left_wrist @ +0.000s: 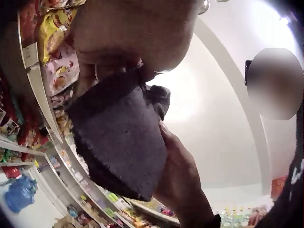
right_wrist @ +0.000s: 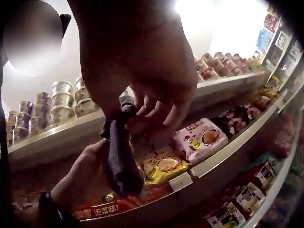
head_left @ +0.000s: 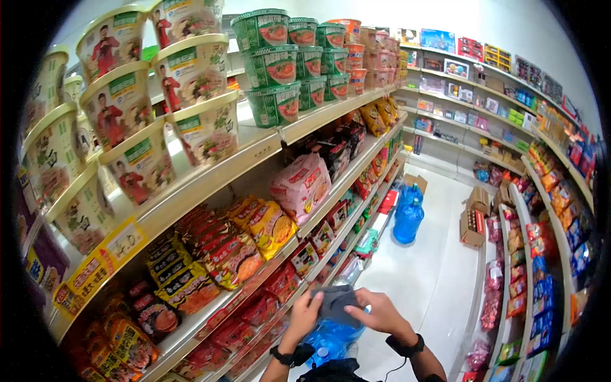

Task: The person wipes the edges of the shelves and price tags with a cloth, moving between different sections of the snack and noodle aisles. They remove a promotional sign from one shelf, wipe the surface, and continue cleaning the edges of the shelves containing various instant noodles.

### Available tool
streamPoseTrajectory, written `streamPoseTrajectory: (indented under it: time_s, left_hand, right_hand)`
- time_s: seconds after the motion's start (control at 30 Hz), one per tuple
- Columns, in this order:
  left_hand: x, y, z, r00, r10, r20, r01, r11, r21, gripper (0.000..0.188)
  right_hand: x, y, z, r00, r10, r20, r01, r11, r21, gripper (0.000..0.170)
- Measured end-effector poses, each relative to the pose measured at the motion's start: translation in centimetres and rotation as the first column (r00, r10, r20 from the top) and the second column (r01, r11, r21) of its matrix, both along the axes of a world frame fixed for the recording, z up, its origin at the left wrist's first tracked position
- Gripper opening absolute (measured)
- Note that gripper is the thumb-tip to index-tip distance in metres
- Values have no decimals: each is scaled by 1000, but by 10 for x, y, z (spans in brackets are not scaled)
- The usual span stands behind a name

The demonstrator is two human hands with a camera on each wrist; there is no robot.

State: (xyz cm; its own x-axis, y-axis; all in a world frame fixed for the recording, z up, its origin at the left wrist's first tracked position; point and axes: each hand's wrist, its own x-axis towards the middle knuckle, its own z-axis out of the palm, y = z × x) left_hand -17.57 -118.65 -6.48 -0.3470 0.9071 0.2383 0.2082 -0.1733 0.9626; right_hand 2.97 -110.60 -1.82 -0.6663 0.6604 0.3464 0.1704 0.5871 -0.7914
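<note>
Both hands hold a folded dark grey cloth (head_left: 335,304) out in front of the body, over the aisle. My left hand (head_left: 306,314) pinches its left edge, thumb on the near side. At the opposite edge, my right hand (head_left: 384,313) grips it between thumb and curled fingers. In the left wrist view the cloth (left_wrist: 121,135) hangs as a broad, thick flap with frayed-looking edges, a bunched fold at its top. The right wrist view shows the cloth (right_wrist: 121,159) edge-on, narrow below the right hand (right_wrist: 142,85). Below the hands stand blue water jugs (head_left: 323,351).
Shelves on the left hold noodle cups (head_left: 133,162), green noodle tubs (head_left: 272,105), noodle packets (head_left: 223,248) and a pink multipack (head_left: 302,184). More blue jugs (head_left: 408,219) and cardboard boxes (head_left: 472,223) stand on the white floor (head_left: 433,267). Snack shelves (head_left: 531,280) line the right.
</note>
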Motion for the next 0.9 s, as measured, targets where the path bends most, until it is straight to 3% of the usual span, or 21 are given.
streamPoseTrajectory:
  time_s: [0.03, 0.1, 0.17, 0.27, 0.4, 0.6, 0.73, 0.83, 0.9]
  left_hand:
    - [1, 11, -3, 998, 62, 32, -63, 998, 25, 29]
    - [5, 25, -4, 984, 119, 134, -115, 993, -39, 30]
    - [7, 45, -22, 987, 163, 7, -163, 987, 4, 30]
    - [22, 70, -28, 986, 168, -11, -168, 984, -67, 29]
    - [40, 97, -10, 984, 165, 67, -165, 986, -4, 29]
    - [41, 121, -18, 956, 220, 192, -221, 975, -15, 29]
    - [39, 125, -17, 921, 383, 66, -386, 922, 38, 26]
    - [33, 132, -31, 870, 472, 139, -464, 881, -88, 25]
    - [34, 143, -27, 867, 459, 196, -454, 888, -70, 24]
  right_hand:
    - [-5, 18, -5, 997, 41, 65, -37, 997, -69, 30]
    - [-11, 43, 3, 979, 120, 167, -113, 992, -52, 30]
    - [-13, 59, 6, 973, 179, 145, -170, 983, -71, 31]
    - [3, 89, -3, 960, 232, 155, -212, 968, -135, 32]
    - [16, 119, -5, 959, 257, 121, -213, 932, -292, 32]
    - [1, 151, -6, 912, 399, 100, -354, 885, -303, 37]
    - [-19, 165, -28, 882, 471, -3, -462, 863, -206, 40]
    - [-25, 177, -27, 872, 488, -22, -474, 834, -282, 38]
    - [-26, 190, -27, 868, 495, -41, -489, 837, -245, 35]
